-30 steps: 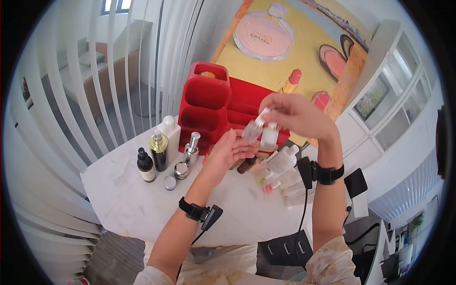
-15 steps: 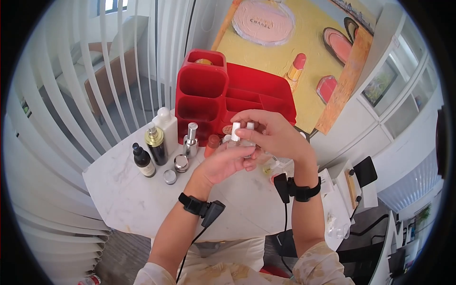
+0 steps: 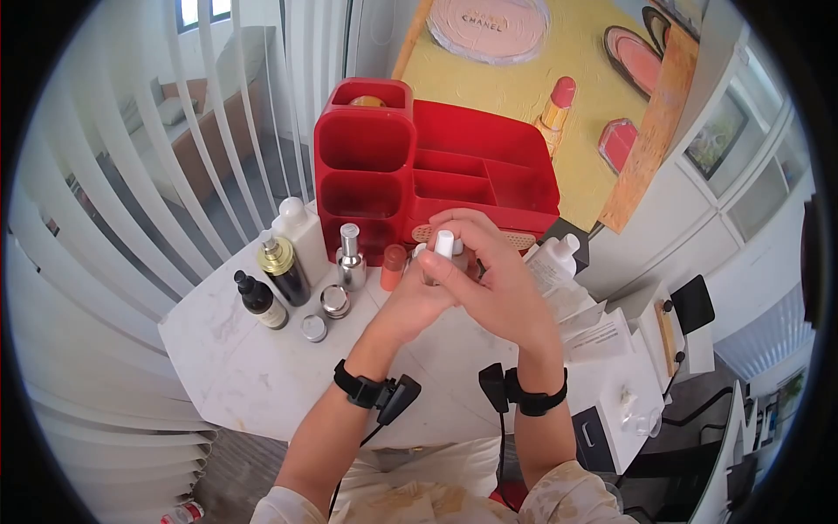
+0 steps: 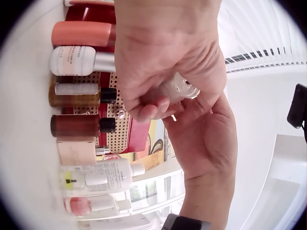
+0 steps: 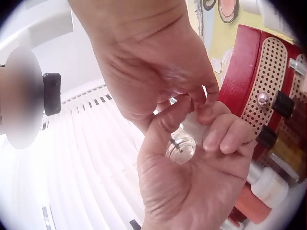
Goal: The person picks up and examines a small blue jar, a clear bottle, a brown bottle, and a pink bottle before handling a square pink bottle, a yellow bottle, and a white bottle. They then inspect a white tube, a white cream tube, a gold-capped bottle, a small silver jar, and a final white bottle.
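Note:
My left hand (image 3: pixel 412 306) and right hand (image 3: pixel 499 284) meet over the front of the table. Between them is a small clear glass bottle (image 5: pixel 182 149) with a white cap (image 3: pixel 444 243). The left fingers curl round the bottle, its round base showing in the right wrist view. At the capped top, the right thumb and fingers pinch it. A second, whitish bottle (image 5: pixel 194 125) lies alongside within the same grip, mostly hidden by fingers. Just behind the hands stands a red cosmetics organizer (image 3: pixel 365 188) with woven drawer fronts (image 4: pixel 117 136).
At left stand a dark pump bottle (image 3: pixel 260 301), a gold-collared bottle (image 3: pixel 284 271), a white bottle (image 3: pixel 301 231), a silver spray bottle (image 3: pixel 351 258) and two small jars (image 3: pixel 334 301). An orange tube (image 3: pixel 393 266) is near the left hand. More bottles (image 4: pixel 110 175) line the right side.
The right hand has come down and inward with the bottles to meet the left hand. The left fingers, extended at first, now curl round them. The head view has shifted slightly.

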`<action>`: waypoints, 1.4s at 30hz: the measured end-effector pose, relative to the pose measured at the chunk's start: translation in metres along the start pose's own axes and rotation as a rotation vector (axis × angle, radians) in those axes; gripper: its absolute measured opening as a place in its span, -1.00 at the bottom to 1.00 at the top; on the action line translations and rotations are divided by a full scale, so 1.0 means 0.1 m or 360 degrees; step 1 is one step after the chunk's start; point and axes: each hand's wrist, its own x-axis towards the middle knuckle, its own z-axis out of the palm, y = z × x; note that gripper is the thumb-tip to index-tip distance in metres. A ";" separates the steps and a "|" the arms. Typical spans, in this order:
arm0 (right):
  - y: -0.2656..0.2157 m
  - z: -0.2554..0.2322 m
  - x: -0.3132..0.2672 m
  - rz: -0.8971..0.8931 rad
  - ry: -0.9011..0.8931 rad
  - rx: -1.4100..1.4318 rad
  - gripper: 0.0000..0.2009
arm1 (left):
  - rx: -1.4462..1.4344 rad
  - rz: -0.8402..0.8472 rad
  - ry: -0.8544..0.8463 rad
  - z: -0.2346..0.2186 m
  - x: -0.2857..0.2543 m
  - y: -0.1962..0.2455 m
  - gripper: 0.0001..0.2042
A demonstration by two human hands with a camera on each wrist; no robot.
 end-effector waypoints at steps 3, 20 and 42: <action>-0.03 -0.02 -0.01 0.0050 0.0019 0.0024 -0.69 | 0.0068 0.0077 0.0046 -0.01 0.03 -0.05 -0.66; -0.09 -0.28 0.38 0.0095 0.0495 0.1216 -0.75 | -0.0164 0.0095 -0.0037 0.07 0.03 0.16 -0.61; -0.31 -0.55 0.36 -0.0425 0.0547 0.1581 -0.81 | 0.0379 0.0832 0.0179 0.46 0.29 1.20 -0.50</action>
